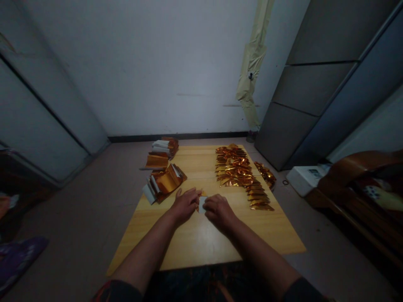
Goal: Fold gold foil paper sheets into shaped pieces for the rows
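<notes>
Hiding a pale piece (202, 204), left hand (185, 205), right hand (219, 212), edges unclear

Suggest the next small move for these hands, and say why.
Probably crease the small white-and-gold foil piece between the left hand and right hand, since both grip it and the row of gold foil pieces nearby looks more tightly folded.

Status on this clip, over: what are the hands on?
Left hand, right hand: both on foil piece, white side showing. Foil stacks left, gold foil row right, clear of hands.
</notes>
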The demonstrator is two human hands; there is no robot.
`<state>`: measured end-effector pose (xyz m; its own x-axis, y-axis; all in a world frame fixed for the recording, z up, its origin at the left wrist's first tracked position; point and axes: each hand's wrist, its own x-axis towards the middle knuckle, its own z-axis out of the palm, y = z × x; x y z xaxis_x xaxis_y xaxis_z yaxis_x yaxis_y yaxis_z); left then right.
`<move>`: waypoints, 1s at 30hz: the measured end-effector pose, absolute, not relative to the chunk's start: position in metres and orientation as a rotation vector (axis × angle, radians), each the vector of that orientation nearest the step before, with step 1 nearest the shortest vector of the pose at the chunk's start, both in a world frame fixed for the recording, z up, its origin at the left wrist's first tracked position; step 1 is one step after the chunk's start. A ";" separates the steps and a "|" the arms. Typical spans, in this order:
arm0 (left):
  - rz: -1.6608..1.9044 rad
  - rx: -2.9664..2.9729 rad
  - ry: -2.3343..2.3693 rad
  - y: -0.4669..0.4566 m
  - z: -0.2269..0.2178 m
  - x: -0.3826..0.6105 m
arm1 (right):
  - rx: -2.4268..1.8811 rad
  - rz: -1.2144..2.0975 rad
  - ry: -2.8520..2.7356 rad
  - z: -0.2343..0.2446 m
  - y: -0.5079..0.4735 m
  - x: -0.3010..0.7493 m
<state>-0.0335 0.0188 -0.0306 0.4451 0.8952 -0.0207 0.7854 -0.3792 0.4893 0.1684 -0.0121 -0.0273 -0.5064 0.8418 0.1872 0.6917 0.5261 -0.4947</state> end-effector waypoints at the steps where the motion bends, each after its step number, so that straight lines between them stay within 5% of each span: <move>1: 0.345 2.271 1.416 0.019 -0.031 -0.034 | -1.246 0.518 -2.353 -0.027 -0.008 0.171; 13: 0.344 2.281 1.419 0.015 -0.029 -0.032 | -1.181 0.452 -2.380 -0.032 0.004 0.167; 22: 0.377 2.296 1.415 0.013 -0.027 -0.033 | -0.948 0.795 -2.246 -0.026 0.005 0.165; 30: 0.373 2.305 1.398 0.013 -0.028 -0.034 | -0.992 0.663 -2.267 -0.036 0.013 0.168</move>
<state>-0.0342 0.0132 -0.0275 0.4592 0.8883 0.0123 0.7764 -0.4080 0.4804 0.1678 0.0126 -0.0356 -0.5609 0.7712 0.3010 0.4877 0.6016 -0.6326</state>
